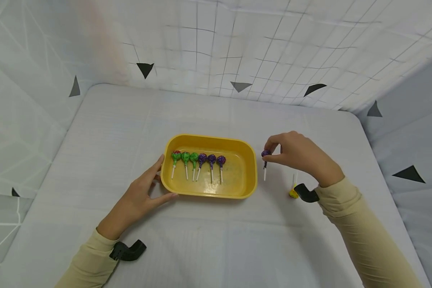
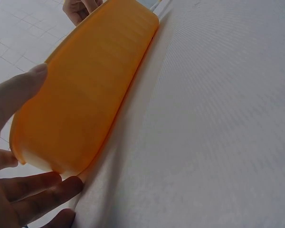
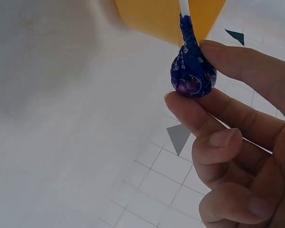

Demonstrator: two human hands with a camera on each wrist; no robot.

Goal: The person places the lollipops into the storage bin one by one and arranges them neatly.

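Observation:
A row of wrapped lollipops lies in the yellow tray point(image 1: 237, 194): a red-and-green lollipop point(image 1: 176, 156), two green lollipops point(image 1: 185, 157) and three purple lollipops point(image 1: 211, 159). My left hand point(image 1: 138, 196) holds the tray's near left corner, thumb along the front wall and fingers against the left end. To the right of the tray, my right hand point(image 1: 297, 154) pinches another purple lollipop point(image 3: 194, 73) by its wrapped head between thumb and fingertips. In the head view its stick points down toward me.
Yellow-wrapped candy point(image 1: 293, 193) with white sticks lies on the white table point(image 1: 216, 244) below my right wrist, partly covered by the black wrist strap point(image 1: 306, 193). White sheeting with grid lines point(image 1: 216, 44) rises behind the table's far edge.

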